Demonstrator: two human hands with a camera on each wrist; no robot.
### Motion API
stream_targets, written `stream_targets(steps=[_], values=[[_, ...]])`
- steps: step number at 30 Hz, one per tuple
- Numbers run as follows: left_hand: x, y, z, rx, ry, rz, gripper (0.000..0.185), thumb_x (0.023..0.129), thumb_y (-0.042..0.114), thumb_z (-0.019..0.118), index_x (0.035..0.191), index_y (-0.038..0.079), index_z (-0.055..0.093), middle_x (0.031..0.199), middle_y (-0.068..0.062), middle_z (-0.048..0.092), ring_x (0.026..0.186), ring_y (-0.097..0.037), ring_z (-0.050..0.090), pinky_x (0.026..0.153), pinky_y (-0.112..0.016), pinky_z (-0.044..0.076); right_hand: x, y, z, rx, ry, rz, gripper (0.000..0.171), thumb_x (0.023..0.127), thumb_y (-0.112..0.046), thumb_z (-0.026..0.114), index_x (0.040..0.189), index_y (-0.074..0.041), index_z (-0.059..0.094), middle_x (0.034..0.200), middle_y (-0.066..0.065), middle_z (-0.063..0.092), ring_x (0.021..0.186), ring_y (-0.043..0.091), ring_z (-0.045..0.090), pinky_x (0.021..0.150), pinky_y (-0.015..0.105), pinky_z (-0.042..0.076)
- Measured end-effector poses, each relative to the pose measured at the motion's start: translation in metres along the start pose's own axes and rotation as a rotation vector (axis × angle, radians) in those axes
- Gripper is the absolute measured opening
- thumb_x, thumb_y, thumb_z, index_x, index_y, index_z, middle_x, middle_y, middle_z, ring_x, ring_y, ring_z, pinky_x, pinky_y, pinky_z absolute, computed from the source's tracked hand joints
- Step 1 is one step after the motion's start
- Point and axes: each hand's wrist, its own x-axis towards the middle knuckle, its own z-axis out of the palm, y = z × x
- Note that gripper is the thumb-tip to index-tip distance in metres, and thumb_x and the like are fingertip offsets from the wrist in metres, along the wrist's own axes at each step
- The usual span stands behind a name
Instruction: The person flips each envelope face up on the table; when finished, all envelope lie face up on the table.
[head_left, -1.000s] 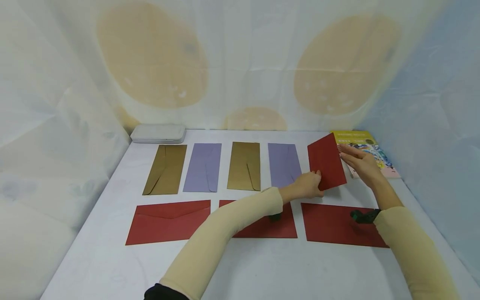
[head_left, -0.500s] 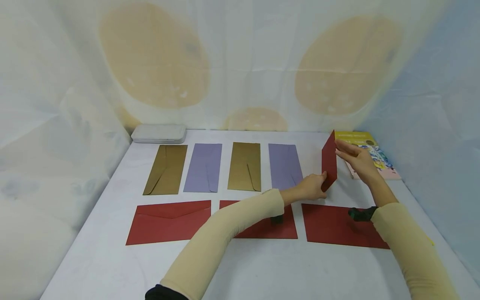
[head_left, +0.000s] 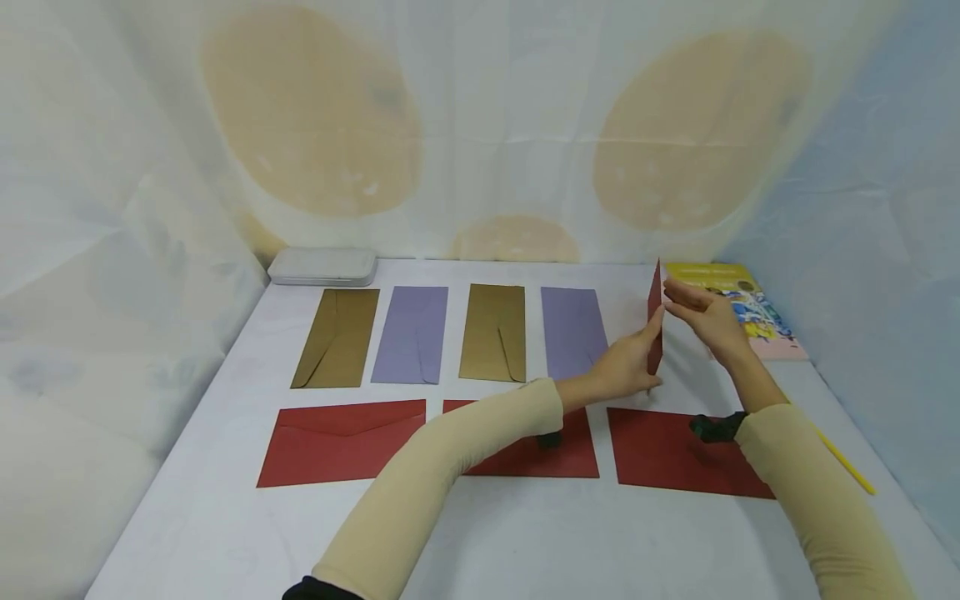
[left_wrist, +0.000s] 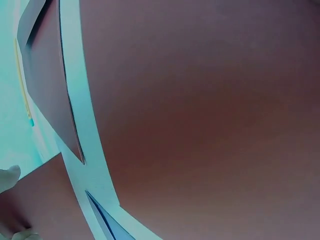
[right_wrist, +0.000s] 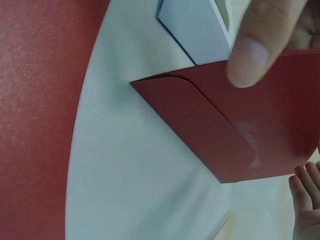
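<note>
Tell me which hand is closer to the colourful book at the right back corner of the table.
Right. The right hand holds the upright red envelope just beside the book. The left hand grips the envelope's near lower part, farther from the book.

Both arms wear long, close-fitting beige fabric sleeves (head_left: 420,492) that end at the wrists, leaving the hands bare. A dark strap (head_left: 716,427) wraps the right wrist, and a black cuff edge (head_left: 318,589) shows at the left upper arm.
</note>
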Motion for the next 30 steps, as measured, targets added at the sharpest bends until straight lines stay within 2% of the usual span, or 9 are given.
stream_targets(steps=[2,4,7,10,15,19,22,26,30], values=[[-0.001,0.0,0.0,-0.007,0.016,0.026,0.11,0.078,0.02,0.083,0.154,0.002,0.005,0.151,-0.015,0.033,0.125,-0.012,0.049,0.095,-0.011,0.035,-0.001,0.002,0.0,0.003,-0.016,-0.01,0.063,0.097,-0.038,0.057,0.149,-0.008,0.037,0.148,0.016,0.04,0.134,0.025,0.04,0.097,0.023,0.042],[-0.002,-0.001,0.0,-0.011,0.029,0.04,0.108,0.078,0.02,0.083,0.154,0.001,0.008,0.152,-0.015,0.032,0.132,-0.014,0.041,0.099,-0.011,0.031,-0.002,0.007,0.002,-0.003,-0.034,-0.01,0.063,0.098,-0.038,0.056,0.149,-0.007,0.036,0.148,0.017,0.039,0.134,0.028,0.039,0.102,0.034,0.04],[-0.004,-0.003,0.0,-0.015,0.044,0.042,0.105,0.077,0.021,0.083,0.153,0.0,0.013,0.15,-0.015,0.034,0.13,-0.014,0.043,0.099,-0.011,0.031,-0.006,0.015,0.004,-0.03,-0.066,0.016,0.063,0.098,-0.039,0.054,0.148,-0.007,0.036,0.147,0.019,0.038,0.136,0.034,0.034,0.105,0.052,0.032],[-0.005,-0.005,-0.001,-0.037,0.056,0.011,0.104,0.077,0.022,0.084,0.153,0.001,0.016,0.148,-0.013,0.039,0.126,-0.013,0.047,0.096,-0.011,0.034,-0.011,0.022,0.005,-0.056,-0.116,0.035,0.062,0.099,-0.036,0.054,0.148,-0.003,0.036,0.146,0.023,0.037,0.135,0.04,0.032,0.104,0.06,0.028],[-0.006,-0.008,-0.001,-0.091,0.07,-0.041,0.104,0.077,0.023,0.084,0.154,0.003,0.017,0.146,-0.011,0.043,0.126,-0.012,0.048,0.093,-0.011,0.037,-0.018,0.03,0.005,-0.162,-0.178,0.056,0.061,0.1,-0.034,0.054,0.146,0.001,0.037,0.145,0.026,0.038,0.133,0.046,0.034,0.102,0.063,0.029],[-0.008,-0.012,-0.001,-0.119,0.082,-0.067,0.103,0.076,0.026,0.084,0.153,0.004,0.02,0.145,-0.011,0.045,0.123,-0.012,0.05,0.092,-0.011,0.038,-0.019,0.033,0.005,-0.204,-0.222,0.081,0.063,0.099,-0.036,0.054,0.146,0.002,0.036,0.145,0.027,0.037,0.133,0.048,0.032,0.101,0.064,0.029],[-0.009,-0.015,-0.002,-0.139,0.09,-0.093,0.102,0.075,0.028,0.084,0.153,0.005,0.023,0.142,-0.012,0.048,0.111,-0.009,0.059,0.087,-0.009,0.039,-0.02,0.035,0.006,-0.218,-0.239,0.094,0.065,0.099,-0.038,0.053,0.146,0.002,0.036,0.145,0.028,0.037,0.133,0.048,0.032,0.1,0.064,0.03],[-0.01,-0.02,-0.004,-0.136,0.097,-0.108,0.101,0.073,0.031,0.085,0.152,0.006,0.027,0.139,-0.012,0.051,0.093,-0.005,0.063,0.079,-0.008,0.041,-0.02,0.037,0.008,-0.23,-0.245,0.1,0.067,0.098,-0.042,0.054,0.147,0.0,0.036,0.145,0.028,0.037,0.132,0.049,0.033,0.098,0.065,0.032],[-0.012,-0.025,-0.004,-0.09,0.084,-0.108,0.099,0.071,0.035,0.086,0.149,0.005,0.034,0.139,-0.009,0.053,0.108,-0.008,0.061,0.086,-0.01,0.041,-0.021,0.04,0.009,-0.253,-0.248,0.109,0.069,0.097,-0.044,0.055,0.148,-0.002,0.035,0.146,0.028,0.035,0.132,0.05,0.032,0.097,0.065,0.034]])
